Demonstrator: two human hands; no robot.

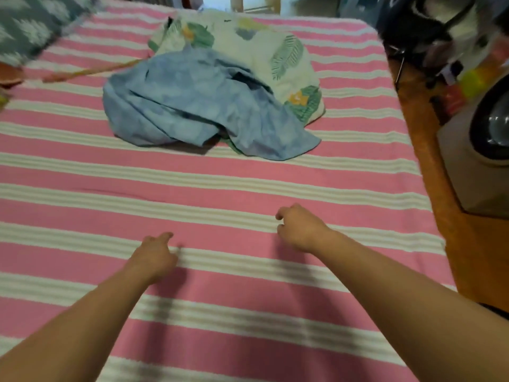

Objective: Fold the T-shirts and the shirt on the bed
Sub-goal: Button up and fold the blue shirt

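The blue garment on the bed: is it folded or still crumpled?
Crumpled. The blue garment lies bunched in irregular creases, partly over a leaf-print garment; neither hand touches it.

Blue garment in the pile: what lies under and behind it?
The blue garment lies crumpled over the near edge of a white leaf-print garment, which shows behind and to its right. A green edge peeks out beneath. Anything else underneath is covered.

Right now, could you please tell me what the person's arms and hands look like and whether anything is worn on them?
Both forearms are bare, with no sleeves in view. The left hand and right hand wear no gloves, and no watch, bracelet or ring can be seen.
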